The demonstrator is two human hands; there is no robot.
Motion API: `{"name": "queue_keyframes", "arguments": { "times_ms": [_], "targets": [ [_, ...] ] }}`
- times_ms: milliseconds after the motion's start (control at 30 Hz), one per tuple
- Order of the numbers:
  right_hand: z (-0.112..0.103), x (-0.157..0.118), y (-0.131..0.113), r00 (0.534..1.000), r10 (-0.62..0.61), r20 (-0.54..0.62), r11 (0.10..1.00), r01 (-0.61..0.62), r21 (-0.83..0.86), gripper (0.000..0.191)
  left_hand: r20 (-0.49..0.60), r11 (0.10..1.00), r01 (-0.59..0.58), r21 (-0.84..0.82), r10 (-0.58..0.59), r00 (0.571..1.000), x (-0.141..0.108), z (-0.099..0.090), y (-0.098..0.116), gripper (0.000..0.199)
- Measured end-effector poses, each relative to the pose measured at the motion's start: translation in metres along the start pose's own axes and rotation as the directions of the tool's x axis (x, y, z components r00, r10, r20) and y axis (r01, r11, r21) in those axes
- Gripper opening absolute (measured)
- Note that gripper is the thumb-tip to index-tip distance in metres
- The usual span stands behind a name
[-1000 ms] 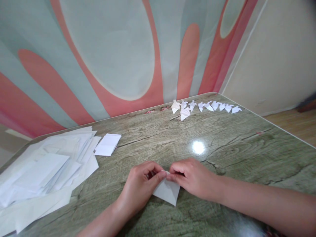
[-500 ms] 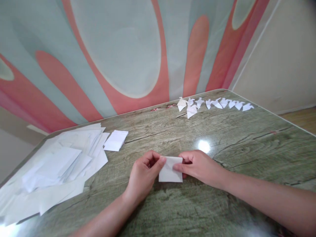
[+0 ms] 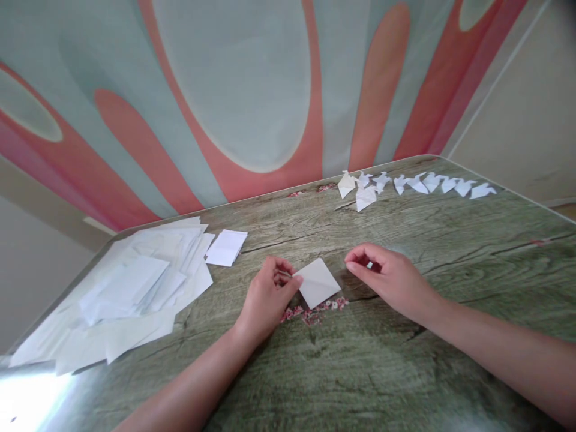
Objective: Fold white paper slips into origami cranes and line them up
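A small folded white paper square (image 3: 318, 284) is turned like a diamond above the wood-patterned table (image 3: 351, 372). My left hand (image 3: 272, 294) pinches its left corner between thumb and index finger. To the right of the paper, and apart from it, is my right hand (image 3: 391, 276). Its thumb and index fingertips are pressed together, and nothing shows between them. Printed pink flowers on the tabletop show just below the paper.
Loose white sheets (image 3: 189, 297) lie in a large pile at the left, with a small stack of paper squares (image 3: 227, 247) beside it. Several folded paper figures (image 3: 365, 197) line the back right edge. A painted wall (image 3: 234, 90) rises behind the table.
My right hand has let go of the paper and moved off to the right. The paper has turned from square-on to a diamond in my left hand. The view has shifted slightly.
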State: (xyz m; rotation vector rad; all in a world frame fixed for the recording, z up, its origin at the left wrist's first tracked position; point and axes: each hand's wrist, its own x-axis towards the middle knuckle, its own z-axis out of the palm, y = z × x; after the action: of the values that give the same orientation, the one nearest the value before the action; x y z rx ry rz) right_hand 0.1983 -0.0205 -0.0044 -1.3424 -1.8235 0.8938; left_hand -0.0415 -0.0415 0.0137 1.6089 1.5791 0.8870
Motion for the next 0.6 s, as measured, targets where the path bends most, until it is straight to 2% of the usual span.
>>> {"name": "queue_keyframes", "arguments": {
  "times_ms": [67, 133, 200, 300, 400, 500, 600],
  "targets": [
    [0.0, -0.001, 0.001, 0.995, -0.104, -0.01, 0.993, 0.103, -0.057, 0.008, -0.014, 0.951, -0.229, 0.209, 0.237, 0.972, -0.002, -0.007, 0.0, 0.022],
    [0.0, -0.003, -0.001, 0.977, -0.214, 0.003, 0.973, 0.214, -0.089, 0.012, 0.136, 0.852, -0.424, 0.307, 0.402, 0.906, -0.006, -0.014, 0.002, 0.026],
    [0.002, -0.006, -0.003, 0.945, -0.325, 0.039, 0.939, 0.327, -0.104, 0.017, 0.316, 0.786, -0.536, 0.31, 0.446, 0.837, -0.01, -0.018, 0.005, 0.033],
    [0.004, -0.01, -0.007, 0.879, -0.459, 0.132, 0.872, 0.474, -0.124, 0.02, 0.43, 0.741, -0.594, 0.312, 0.447, 0.784, -0.012, -0.017, 0.005, 0.05],
    [0.009, -0.014, -0.007, 0.825, -0.512, 0.238, 0.814, 0.555, -0.172, 0.024, 0.44, 0.712, -0.614, 0.34, 0.457, 0.773, -0.012, -0.01, 0.002, 0.041],
    [0.014, -0.015, -0.002, 0.822, -0.488, 0.293, 0.799, 0.556, -0.228, 0.022, 0.445, 0.663, -0.637, 0.393, 0.469, 0.763, -0.011, -0.005, 0.0, 0.027],
    [0.018, -0.015, 0.001, 0.842, -0.462, 0.279, 0.81, 0.529, -0.253, 0.019, 0.447, 0.613, -0.664, 0.428, 0.494, 0.745, -0.013, -0.001, -0.001, 0.018]
  ]
}}
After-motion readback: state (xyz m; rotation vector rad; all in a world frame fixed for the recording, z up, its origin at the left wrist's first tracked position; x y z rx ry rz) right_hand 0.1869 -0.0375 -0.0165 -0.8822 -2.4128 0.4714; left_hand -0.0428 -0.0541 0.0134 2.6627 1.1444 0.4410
